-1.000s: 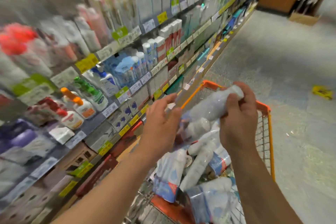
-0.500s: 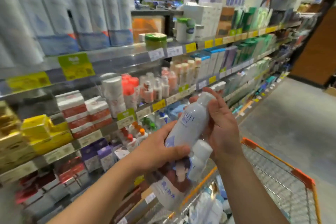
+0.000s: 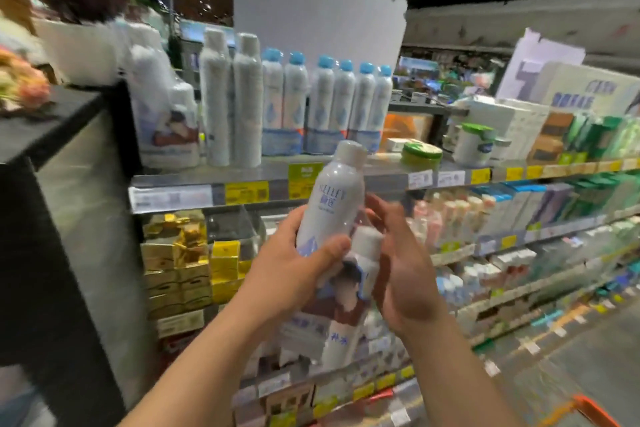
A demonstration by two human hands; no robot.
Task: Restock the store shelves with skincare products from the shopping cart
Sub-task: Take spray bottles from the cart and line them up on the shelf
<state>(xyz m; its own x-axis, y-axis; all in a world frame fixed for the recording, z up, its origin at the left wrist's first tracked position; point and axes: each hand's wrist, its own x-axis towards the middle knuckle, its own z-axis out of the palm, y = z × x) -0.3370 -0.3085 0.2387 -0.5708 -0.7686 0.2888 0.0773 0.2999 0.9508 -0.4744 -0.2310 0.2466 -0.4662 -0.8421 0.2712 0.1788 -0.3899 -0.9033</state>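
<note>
The top shelf (image 3: 270,172) carries a row of white spray bottles with blue caps (image 3: 325,107), standing upright side by side. Just left of that row stand two taller all-white bottles (image 3: 231,97), and left of those a wrapped bottle pack (image 3: 162,107). Right of the blue-capped row lie a flat green-lidded jar (image 3: 420,152) and a white tub with a green lid (image 3: 474,144), then stacked boxes (image 3: 554,135). On the shelf below the row sit gold and yellow boxes (image 3: 187,253), to its lower left.
</note>
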